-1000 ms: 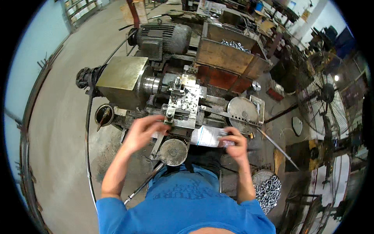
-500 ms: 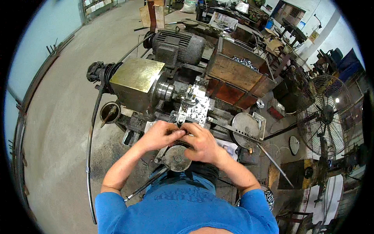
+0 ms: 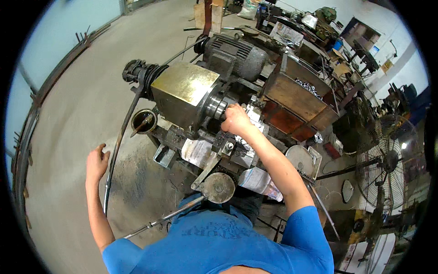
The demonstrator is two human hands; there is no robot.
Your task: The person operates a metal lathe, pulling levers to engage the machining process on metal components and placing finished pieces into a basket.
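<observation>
The steel spindle [image 3: 215, 108] projects from the right side of the gold-topped machine box [image 3: 185, 84], and the right hand [image 3: 236, 119] is at its outer end. The spindle appears rigid, smooth and firmly carried by the box; as judged from its build, it should feel heavy and unyielding, not fragile, and its polished surface may be slippery if oiled. The round outer rim offers the most even hold, with the thumb and fingers set on opposite sides. Any small part within the grasp is hidden, so whether the fingers are clamped on something cannot be told. The right hand is held back uppermost, fingers bent toward the spindle face. The right forearm [image 3: 279, 163] runs diagonally up and leftward from the sleeve, nearly straight, passing over the machine beside the bright metal slide [image 3: 256, 117]. The left hand [image 3: 96, 163] is well apart from the right, raised to the left of the black hose [image 3: 122, 139]; its fingers are loosely curved, thumb apart from them, with nothing visible in the grasp. The left forearm [image 3: 95, 208] stands almost vertical in the view.
</observation>
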